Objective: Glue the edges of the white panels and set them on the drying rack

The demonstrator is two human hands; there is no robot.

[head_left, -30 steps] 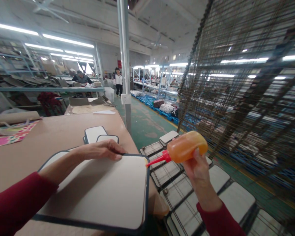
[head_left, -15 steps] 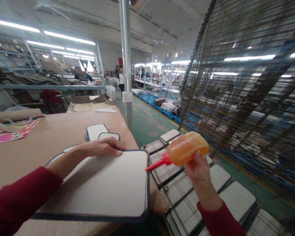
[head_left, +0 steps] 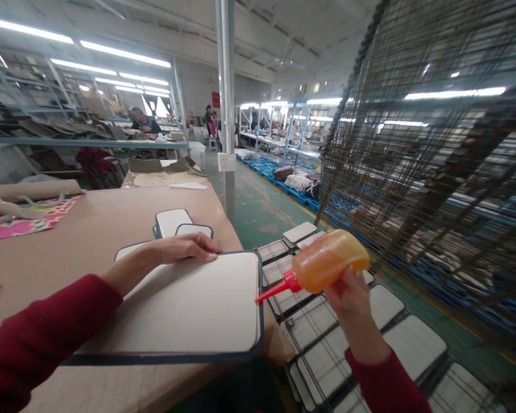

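My left hand (head_left: 189, 248) grips the far edge of a white rectangular panel (head_left: 189, 310) with rounded corners and a dark rim. The panel lies at the table's near right corner. In my right hand (head_left: 348, 292) is a squeeze bottle (head_left: 327, 261) of amber liquid, tilted on its side. Its red nozzle (head_left: 275, 289) points left, and the tip is at the panel's right edge, along the seam by the dark rim. A thin yellowish line shows on that edge above the tip. Smaller white panels (head_left: 174, 221) with dark rims lie behind my left hand.
The brown-topped table (head_left: 103, 221) carries a patterned pink cloth (head_left: 30, 221) and a roll (head_left: 38, 189) at left. Wire racks (head_left: 318, 327) with several panels stand low at right. Tilted wire racks (head_left: 413, 143) rise behind them. A metal post (head_left: 227, 115) stands beyond the table; people work farther back.
The nozzle tip has slid slightly along the panel's right edge, toward me relative to the panel. The far end of the panel sits a little higher in view. Both hands keep their hold.
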